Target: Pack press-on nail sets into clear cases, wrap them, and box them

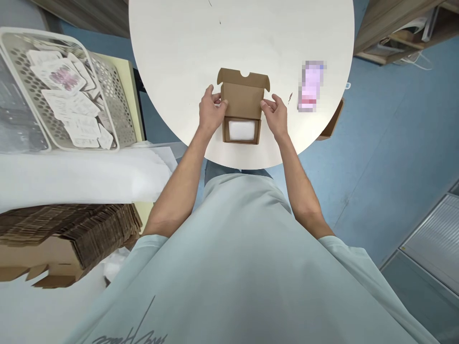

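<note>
A small brown cardboard box stands on the round white table, close to its near edge. Its lid is raised, with a tuck flap and a half-round notch along the far end. Inside lies a white wrapped item. My left hand pinches the lid's left edge between thumb and fingers. On the opposite edge, my right hand grips the lid with thumb and forefinger, its other fingers loosely curled.
A pixelated pink-purple item lies on the table at right. To the left is a perforated plastic basket of white packets. Below it are white sheet material and a stack of folded cardboard boxes. Shelving stands upper right.
</note>
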The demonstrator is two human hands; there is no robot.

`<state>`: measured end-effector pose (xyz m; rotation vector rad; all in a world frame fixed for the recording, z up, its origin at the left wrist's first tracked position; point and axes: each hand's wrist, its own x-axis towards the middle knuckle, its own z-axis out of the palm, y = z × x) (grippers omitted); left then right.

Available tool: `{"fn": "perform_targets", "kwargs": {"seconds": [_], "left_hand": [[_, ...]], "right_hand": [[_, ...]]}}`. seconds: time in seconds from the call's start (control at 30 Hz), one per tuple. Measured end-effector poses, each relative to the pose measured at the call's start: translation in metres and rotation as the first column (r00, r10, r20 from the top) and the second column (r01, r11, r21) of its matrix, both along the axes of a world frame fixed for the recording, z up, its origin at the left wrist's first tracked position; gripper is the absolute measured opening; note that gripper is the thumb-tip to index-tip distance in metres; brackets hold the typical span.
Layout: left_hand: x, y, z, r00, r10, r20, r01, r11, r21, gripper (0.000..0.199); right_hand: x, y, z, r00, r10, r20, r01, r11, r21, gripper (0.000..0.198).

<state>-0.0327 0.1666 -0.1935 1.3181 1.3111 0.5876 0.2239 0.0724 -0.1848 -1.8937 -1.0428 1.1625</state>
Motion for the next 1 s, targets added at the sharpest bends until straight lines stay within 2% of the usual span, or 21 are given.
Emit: {"fn": "perform_targets", "kwargs": {"seconds": [0.17,0.3,0.43,0.53,0.67,0.8,0.9,1.0], "left_hand": [[-0.004,0.002,0.006,0.999,0.020,0.045,-0.023,0.997,0.069,0.091],[-0.006,-0.003,0.021,0.998,-0.007,0.056,-0.001,0.988,0.154,0.081],[-0.010,-0.025,0.033,0.998,-0.038,0.047,0.031,0.987,0.156,0.069],[-0.016,-0.050,0.032,0.999,-0.051,0.007,0.050,0.989,0.137,0.063],[-0.024,-0.086,0.022,0.995,-0.082,-0.054,0.087,0.990,0.107,0.064],[-0.027,-0.115,0.012,0.985,-0.116,-0.127,0.125,0.990,0.064,0.065],[-0.026,-0.127,0.014,0.972,-0.152,-0.181,0.160,0.987,0.032,0.058],[-0.022,-0.132,0.023,0.949,-0.162,-0.272,0.164,0.986,-0.016,0.042]], "right_hand": [[0.000,0.003,0.025,0.997,0.056,0.056,-0.062,0.993,0.097,0.115],[0.000,-0.004,0.039,0.991,0.058,0.118,-0.075,0.987,0.142,0.108],[-0.002,-0.024,0.041,0.987,0.050,0.152,-0.074,0.986,0.153,0.096],[-0.008,-0.046,0.044,0.981,0.073,0.179,-0.098,0.987,0.131,0.083],[-0.022,-0.078,0.049,0.965,0.144,0.221,-0.157,0.987,0.044,0.070],[-0.037,-0.102,0.051,0.938,0.217,0.269,-0.192,0.974,-0.116,0.064],[-0.047,-0.108,0.054,0.906,0.260,0.335,-0.170,0.946,-0.276,0.061],[-0.053,-0.106,0.058,0.863,0.339,0.376,-0.176,0.897,-0.406,0.053]]}}
